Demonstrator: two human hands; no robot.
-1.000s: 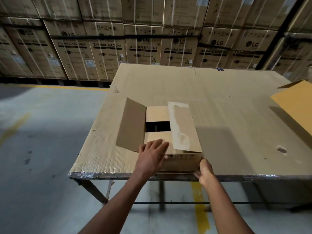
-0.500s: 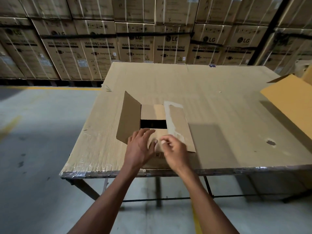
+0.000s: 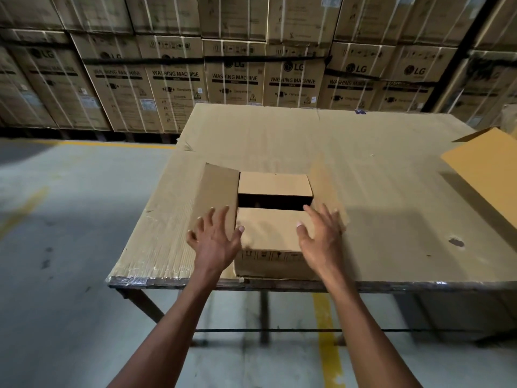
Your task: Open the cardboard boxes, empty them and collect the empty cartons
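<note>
A brown cardboard box (image 3: 268, 233) stands near the front edge of the cardboard-covered table (image 3: 377, 191). Both long outer flaps are folded outward, the left flap (image 3: 218, 191) raised and the right one blurred with motion. The two short inner flaps lie nearly flat, with a dark gap between them. My left hand (image 3: 215, 242) hovers with spread fingers over the box's front left corner. My right hand (image 3: 319, 236), fingers also spread, is over the front right corner next to the right flap. Neither hand holds anything. The box's contents are hidden.
Another open carton's yellowish flap (image 3: 486, 169) juts in at the table's right edge. Stacked washing machine boxes (image 3: 235, 77) form a wall behind the table. Grey concrete floor (image 3: 70, 219) with yellow lines lies to the left and below.
The right outer flap, lying across the box before, has swung outward to the right. Both hands went from touching the near flap to spread open over the front corners.
</note>
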